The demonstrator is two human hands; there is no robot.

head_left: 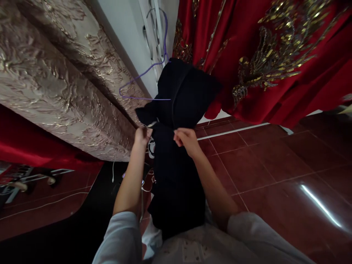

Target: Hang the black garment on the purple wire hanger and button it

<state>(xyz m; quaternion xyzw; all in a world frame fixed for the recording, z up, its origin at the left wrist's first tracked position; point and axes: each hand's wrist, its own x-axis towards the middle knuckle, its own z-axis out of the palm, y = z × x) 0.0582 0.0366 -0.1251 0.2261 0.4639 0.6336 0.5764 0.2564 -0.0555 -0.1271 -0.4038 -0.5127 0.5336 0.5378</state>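
Note:
A black garment (178,110) hangs on a purple wire hanger (143,79) in front of me, its lower part drooping down to my chest. My left hand (142,136) is closed in a pinch on the garment's left edge, where a small pale bit shows. My right hand (184,139) is closed on the black cloth near its middle. Both forearms reach up from pale grey sleeves.
A beige embossed garment (55,80) hangs at left and a red gown with gold embroidery (275,55) at right. A white wall (129,33) stands behind. Below lies a dark red tiled floor (275,165), with white cables (114,172) near my feet.

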